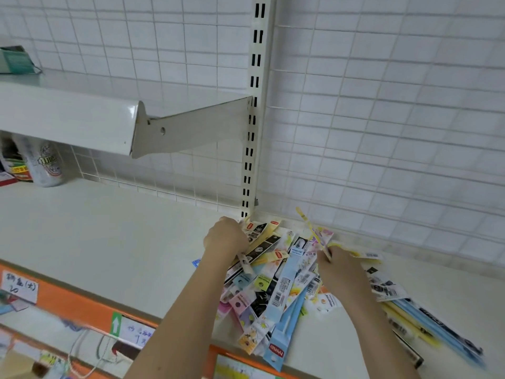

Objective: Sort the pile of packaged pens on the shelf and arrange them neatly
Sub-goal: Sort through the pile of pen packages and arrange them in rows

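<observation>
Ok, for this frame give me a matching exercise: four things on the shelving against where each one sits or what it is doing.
Things:
1. left hand
2. right hand
3. can
4. light blue pack

Places or states:
A. under the upper shelf, far left
B. sticking out past the shelf's front edge
C. gripping dark and yellow packs near the upright
D. pinching a yellow pack

Pairs: 1-C, 2-D, 3-A, 4-B

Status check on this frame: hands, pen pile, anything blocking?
Left hand grips packs at the pile's back-left. Right hand pinches a yellow pack, lifted. Pile of packaged pens unsorted, overhanging the shelf edge. Nothing blocking.
</observation>
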{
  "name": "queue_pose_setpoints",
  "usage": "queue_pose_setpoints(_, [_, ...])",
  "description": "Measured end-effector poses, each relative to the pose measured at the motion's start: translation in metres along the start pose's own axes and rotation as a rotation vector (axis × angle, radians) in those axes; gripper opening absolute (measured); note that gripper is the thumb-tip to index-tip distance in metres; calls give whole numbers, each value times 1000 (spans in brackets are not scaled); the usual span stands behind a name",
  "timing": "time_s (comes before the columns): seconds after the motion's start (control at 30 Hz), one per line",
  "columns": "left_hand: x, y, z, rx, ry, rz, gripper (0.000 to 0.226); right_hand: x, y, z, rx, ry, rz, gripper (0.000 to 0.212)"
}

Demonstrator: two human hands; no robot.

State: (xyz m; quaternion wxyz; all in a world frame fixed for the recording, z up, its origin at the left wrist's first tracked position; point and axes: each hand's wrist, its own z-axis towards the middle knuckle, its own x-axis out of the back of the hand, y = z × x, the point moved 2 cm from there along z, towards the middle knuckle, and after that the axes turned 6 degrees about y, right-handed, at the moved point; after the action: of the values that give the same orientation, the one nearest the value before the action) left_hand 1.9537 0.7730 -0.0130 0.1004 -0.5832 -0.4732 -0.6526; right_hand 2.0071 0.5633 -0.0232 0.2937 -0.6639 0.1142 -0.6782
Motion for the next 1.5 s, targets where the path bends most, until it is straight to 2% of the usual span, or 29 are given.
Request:
queue_pose_setpoints(0.07, [7, -2, -1, -48, -38, -44, 14, -2, -1, -2, 10, -31, -3, 35])
queue_pose_setpoints(0.13, [14, -4, -3, -47, -63, -95, 28, -7, -1, -2, 16, -62, -2, 35])
queue_pose_setpoints(0.2, [20, -9, -2, -58, -81, -152, 32, -11, 0, -4, 14, -80, 24, 33])
queue_pose_setpoints(0.37, [31, -14, -5, -106, -105, -181, 5, -14, -1, -11, 18, -73, 32, 26])
queue_pose_setpoints(0.53, [23, -13, -15, -205, -87, -228, 14, -13, 1, -13, 8, 19, 91, 31])
queue_pose_setpoints(0.67, [0, -12, -25, -286, -48, -10, 46, -5, 6, -15, -12, 112, 164, 38])
queue_pose_setpoints(0.77, [-12, -10, -25, -353, -101, 131, 54, 5, 8, -18, -19, 154, 184, 46])
queue_pose_setpoints(0.83, [-7, -9, -24, -357, -94, 54, 52, 10, 12, -19, -24, 187, 167, 49])
queue_pose_setpoints(0.9, [6, -9, -22, -338, -32, -30, 42, 13, 18, -20, -36, 210, 163, 50])
queue_pose_setpoints(1.0, [25, -9, -14, -322, 45, -78, 41, 14, 25, -23, -60, 215, 178, 48])
queue_pose_setpoints(1.1, [35, -12, -3, -278, 40, -131, 34, 12, 27, -25, -29, 192, 154, 48])
queue_pose_setpoints(1.2, [31, -17, 4, -239, 67, -74, 27, 9, 29, -26, -7, 166, 91, 48])
queue_pose_setpoints(1.33, [7, -23, 3, -215, 58, 21, 52, 5, 32, -27, 17, 143, 89, 47])
queue_pose_setpoints(1.5, [-7, -20, 7, -186, 14, 57, 34, 6, 36, -30, -3, 146, 104, 43])
